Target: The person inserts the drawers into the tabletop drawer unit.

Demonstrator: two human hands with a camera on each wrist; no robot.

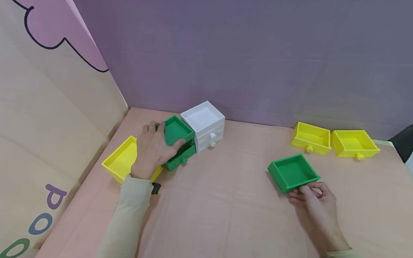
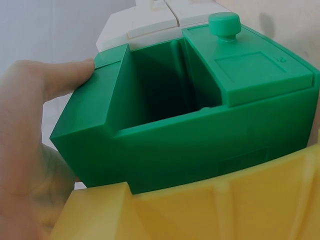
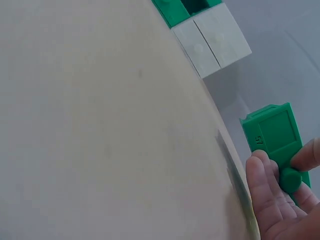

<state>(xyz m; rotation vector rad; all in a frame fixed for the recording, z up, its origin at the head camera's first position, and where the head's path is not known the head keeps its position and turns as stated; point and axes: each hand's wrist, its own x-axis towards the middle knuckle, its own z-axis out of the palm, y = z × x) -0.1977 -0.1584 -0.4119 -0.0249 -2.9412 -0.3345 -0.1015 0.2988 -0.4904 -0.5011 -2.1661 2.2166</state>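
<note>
A green cabinet (image 1: pixel 175 131) stands left of the white cabinet (image 1: pixel 206 125), with its upper compartment lacking a drawer and a knobbed drawer (image 2: pixel 250 62) in the lower one. My left hand (image 1: pixel 152 149) grips the green cabinet, thumb on its top front edge in the left wrist view. Beneath that forearm is a yellow cabinet (image 1: pixel 121 160), partly hidden. On the right, my right hand (image 1: pixel 317 205) holds a green drawer (image 1: pixel 293 172) by its knob side; the right wrist view shows fingers around the knob (image 3: pixel 290 179).
Two yellow drawers (image 1: pixel 311 138) (image 1: pixel 355 144) lie side by side at the back right, knobs facing forward. A purple-grey wall (image 1: pixel 260 57) rises behind the pink table (image 1: pixel 223 209), and a printed panel (image 1: pixel 34 106) stands at the left.
</note>
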